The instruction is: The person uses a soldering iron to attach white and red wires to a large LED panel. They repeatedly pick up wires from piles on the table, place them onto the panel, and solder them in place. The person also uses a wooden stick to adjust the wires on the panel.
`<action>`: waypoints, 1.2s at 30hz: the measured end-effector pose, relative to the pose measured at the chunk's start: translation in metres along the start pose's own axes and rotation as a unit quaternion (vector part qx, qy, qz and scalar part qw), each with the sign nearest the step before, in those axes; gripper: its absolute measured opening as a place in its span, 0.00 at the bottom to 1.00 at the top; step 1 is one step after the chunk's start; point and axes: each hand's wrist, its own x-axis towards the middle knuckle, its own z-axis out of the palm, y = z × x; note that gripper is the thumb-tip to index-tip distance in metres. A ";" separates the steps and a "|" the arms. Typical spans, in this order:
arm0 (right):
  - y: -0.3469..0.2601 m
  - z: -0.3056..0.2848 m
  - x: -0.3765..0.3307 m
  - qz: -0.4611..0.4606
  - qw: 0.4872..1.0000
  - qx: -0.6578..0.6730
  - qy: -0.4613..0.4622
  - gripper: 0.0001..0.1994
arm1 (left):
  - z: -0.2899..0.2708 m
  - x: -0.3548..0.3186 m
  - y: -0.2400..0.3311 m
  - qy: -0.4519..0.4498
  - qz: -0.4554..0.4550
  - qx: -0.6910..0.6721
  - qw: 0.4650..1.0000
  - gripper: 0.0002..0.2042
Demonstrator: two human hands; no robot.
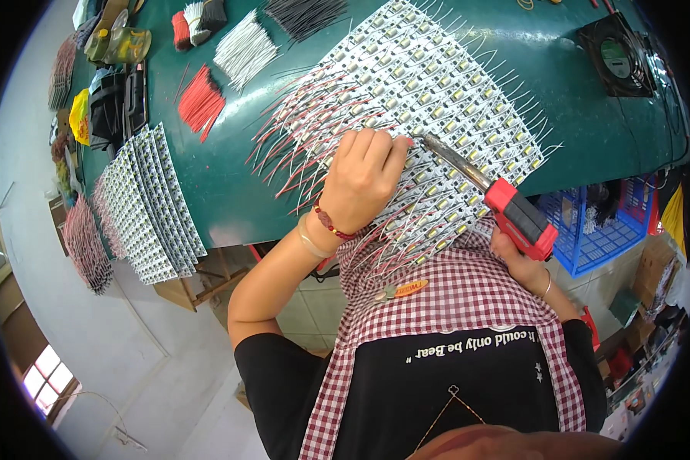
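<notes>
A: Far out to the left of the gripping hands, a fanned stack of LED strip boards (149, 203) overhangs the edge of the green table (230, 192). Nearer in, a bundle of cut red wires (202, 101) and one of white wires (244, 50) lie on the cloth, well apart from either hand.

B: Left hand?

A: Left hand (364, 180), fingers curled down, knuckles up, pressing on the big sheet of LED strips (414, 100). Fingertips pinch at the near rows; cannot tell whether a wire sits between them. Red and white lead wires (299, 146) fan out left of that hand.

B: The tool?

A: Soldering iron (483, 188). Long axis runs diagonally, from the red handle at lower right up to the metal tip at upper left. The tip points at the left fingertips and sits just beside them on the sheet.

B: Right hand?

A: Right hand (521, 257) closed round the rear of the red handle, mostly hidden beneath it. Just right of that grip, below table level, a blue plastic basket (598, 230). Up beyond it, on the table, a black fan (617, 57).
</notes>
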 end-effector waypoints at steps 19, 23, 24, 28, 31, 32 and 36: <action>0.006 0.001 -0.002 -0.033 0.999 0.009 0.006 0.10 | -0.002 0.007 0.001 -0.011 0.013 0.020 1.000 0.05; 0.007 0.003 0.000 -0.052 0.999 -0.013 0.009 0.10 | -0.001 0.006 0.001 -0.024 0.011 0.010 1.000 0.05; 0.007 0.003 0.001 -0.054 0.998 -0.018 0.011 0.10 | -0.001 0.006 0.001 -0.024 0.012 0.009 1.000 0.06; 0.012 0.002 -0.002 -0.042 0.999 -0.014 0.014 0.11 | -0.001 0.006 0.002 -0.025 0.015 0.005 1.000 0.06; 0.011 0.001 -0.006 -0.022 0.999 0.008 0.027 0.12 | -0.001 0.006 0.002 -0.031 0.015 0.011 0.999 0.06; 0.011 0.000 -0.006 -0.018 0.999 0.014 0.030 0.12 | -0.001 0.006 0.002 -0.035 0.015 0.016 0.999 0.06; 0.013 -0.001 -0.007 -0.014 1.000 0.017 0.021 0.13 | -0.004 0.007 0.003 -0.042 0.025 0.050 0.998 0.06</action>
